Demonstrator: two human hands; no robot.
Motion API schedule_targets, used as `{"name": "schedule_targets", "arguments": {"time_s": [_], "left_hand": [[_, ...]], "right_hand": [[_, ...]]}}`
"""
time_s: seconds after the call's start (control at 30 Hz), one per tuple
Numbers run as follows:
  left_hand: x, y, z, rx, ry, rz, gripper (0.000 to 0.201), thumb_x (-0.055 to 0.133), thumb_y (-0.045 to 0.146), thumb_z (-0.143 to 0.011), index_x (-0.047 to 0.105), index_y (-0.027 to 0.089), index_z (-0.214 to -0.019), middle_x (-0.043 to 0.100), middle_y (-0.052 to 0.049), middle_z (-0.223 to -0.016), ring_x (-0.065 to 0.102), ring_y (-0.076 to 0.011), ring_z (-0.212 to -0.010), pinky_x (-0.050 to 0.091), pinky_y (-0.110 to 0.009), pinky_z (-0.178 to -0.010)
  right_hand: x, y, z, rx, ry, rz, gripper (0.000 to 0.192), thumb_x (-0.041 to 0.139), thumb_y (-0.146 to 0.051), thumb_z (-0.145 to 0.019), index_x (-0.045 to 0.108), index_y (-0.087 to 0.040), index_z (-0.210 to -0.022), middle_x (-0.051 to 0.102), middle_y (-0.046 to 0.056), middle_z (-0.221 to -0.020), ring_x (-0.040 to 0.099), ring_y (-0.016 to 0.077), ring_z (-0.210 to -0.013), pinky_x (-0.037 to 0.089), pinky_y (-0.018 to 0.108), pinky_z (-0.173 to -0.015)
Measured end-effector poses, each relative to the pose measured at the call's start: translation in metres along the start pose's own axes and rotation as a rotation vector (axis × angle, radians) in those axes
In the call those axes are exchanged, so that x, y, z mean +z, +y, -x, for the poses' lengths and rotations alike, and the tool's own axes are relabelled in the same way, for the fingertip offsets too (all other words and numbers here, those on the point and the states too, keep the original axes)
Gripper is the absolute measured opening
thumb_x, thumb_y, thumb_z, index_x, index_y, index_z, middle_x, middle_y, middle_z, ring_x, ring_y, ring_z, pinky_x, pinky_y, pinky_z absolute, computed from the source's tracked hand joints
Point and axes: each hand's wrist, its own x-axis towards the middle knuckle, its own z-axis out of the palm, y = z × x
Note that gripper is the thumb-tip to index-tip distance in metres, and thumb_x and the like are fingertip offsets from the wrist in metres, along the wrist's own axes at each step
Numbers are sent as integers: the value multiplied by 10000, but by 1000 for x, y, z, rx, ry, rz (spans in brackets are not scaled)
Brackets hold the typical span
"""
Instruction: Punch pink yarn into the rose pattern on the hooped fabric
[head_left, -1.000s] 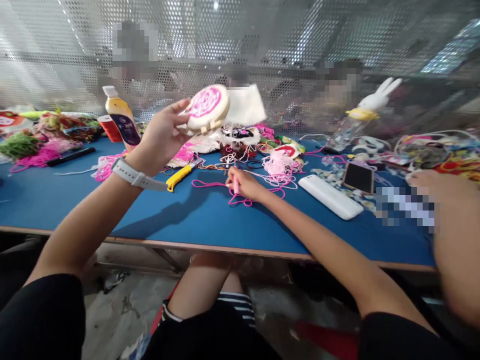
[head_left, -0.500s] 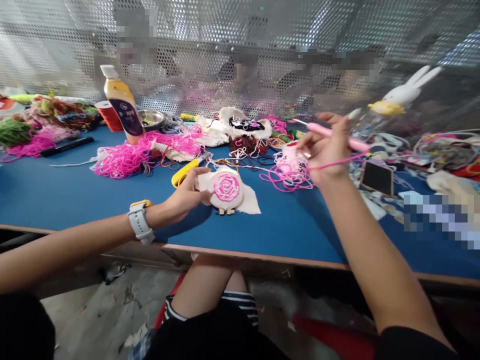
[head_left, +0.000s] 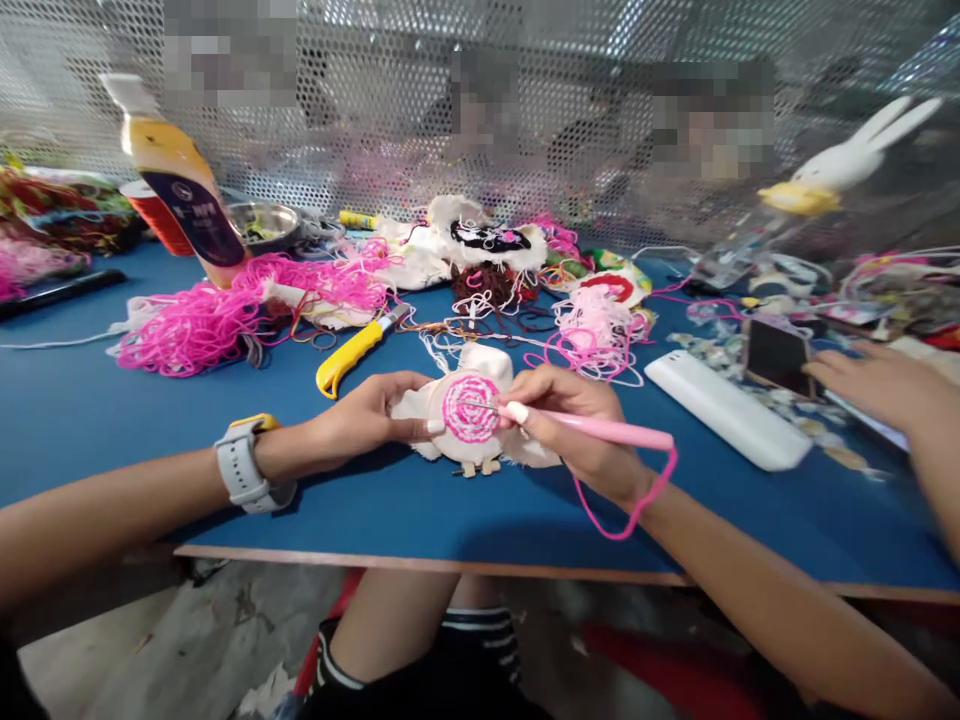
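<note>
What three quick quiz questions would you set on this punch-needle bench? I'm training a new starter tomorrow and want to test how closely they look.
1. True or false: the left hand holds the small embroidery hoop at its left edge.
2. What does the right hand grip, and where is its tip?
3. Which lies nearer the hoop: A, the yellow utility knife, or B, the orange drink bottle?

Key
1. True; the hoop rests low over the blue table.
2. A pink punch needle, its tip on the pink stitched round in the hoop; pink yarn loops from its rear.
3. A.
</note>
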Motion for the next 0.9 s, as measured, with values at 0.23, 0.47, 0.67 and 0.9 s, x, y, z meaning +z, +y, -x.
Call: {"name": "schedule_targets", "arguments": {"time_s": [0.23,0.47,0.67,0.9], "left_hand": [[-2,-4,7,65,7,-107,521,796,306,-723,580,131,-1164,699,-51,-956,652,-156,-808,530,-265,-743],[-1,-3,9,107,9,-167,478,757,296,-755,584,129,-1169,702,-64,-996,649,-156,-816,521,-247,-727],[-1,-3,9,138,3,-178,456,744,276,-764,585,121,-1162,706,-66,-1002,649,-140,-794,522,-223,-702],[-1,-5,10,177,16,-198,450,747,286,-760,592,131,-1154,703,-48,-960,652,-139,-775,531,-221,-683]], "right_hand": [[14,-2,8,162,18,32,121,728,-257,-797,629,-192,-822,625,22,-785,563,106,-625,464,228,-541],[16,0,9,61,-22,135,91,714,-217,-762,627,-201,-782,632,38,-784,600,153,-703,494,261,-577],[17,6,11,2,-70,194,97,660,-182,-787,572,-203,-753,597,17,-734,585,142,-651,473,256,-541],[16,9,15,-156,-85,362,103,640,-143,-801,563,-205,-772,625,7,-756,616,149,-728,485,259,-614]]}}
